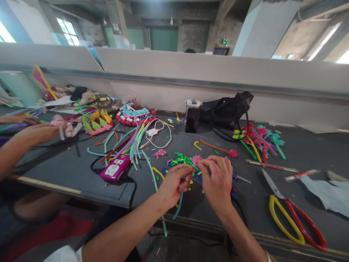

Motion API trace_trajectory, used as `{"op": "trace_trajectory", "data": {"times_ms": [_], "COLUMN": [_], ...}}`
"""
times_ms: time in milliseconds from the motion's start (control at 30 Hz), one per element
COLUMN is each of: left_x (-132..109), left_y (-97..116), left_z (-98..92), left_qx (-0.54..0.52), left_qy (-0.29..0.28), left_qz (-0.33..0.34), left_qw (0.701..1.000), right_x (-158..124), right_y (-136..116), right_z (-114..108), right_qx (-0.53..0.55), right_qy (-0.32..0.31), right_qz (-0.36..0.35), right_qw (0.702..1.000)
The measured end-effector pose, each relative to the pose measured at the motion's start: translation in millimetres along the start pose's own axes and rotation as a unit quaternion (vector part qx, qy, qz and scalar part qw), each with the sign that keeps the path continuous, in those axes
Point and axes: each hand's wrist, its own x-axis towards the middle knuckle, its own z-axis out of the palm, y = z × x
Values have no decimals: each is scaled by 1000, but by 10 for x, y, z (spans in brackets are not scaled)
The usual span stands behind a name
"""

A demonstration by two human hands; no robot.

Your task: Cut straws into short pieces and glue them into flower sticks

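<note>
My left hand is closed in a pinch, its fingertips meeting those of my right hand. Between them a small pink flower of fuzzy strips stands up, gripped at its base. A blue stem hangs below my left hand; whether it joins the flower is hidden. Under and behind my fingers lies a pile of short green cut pieces, with blue and yellow ones among them. Another pink flower rests to the left of the pile. Farther back is an orange stem with a pinkish-red flower at its end.
Large scissors with yellow and red handles lie open at right. Finished flowers are bunched behind them. A phone leans on a bottle near a black bag. A purple device, long stems and a co-worker's hand are left.
</note>
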Motion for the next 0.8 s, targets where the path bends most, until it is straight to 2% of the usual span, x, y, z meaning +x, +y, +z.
{"op": "trace_trajectory", "data": {"times_ms": [800], "left_x": [-11], "left_y": [-6], "left_z": [4], "left_qx": [7], "left_qy": [5], "left_qz": [-1], "left_qw": [1000], "right_x": [-38], "right_y": [-26], "right_z": [54], "right_qx": [-27], "right_qy": [11], "right_qz": [13], "right_qw": [1000]}}
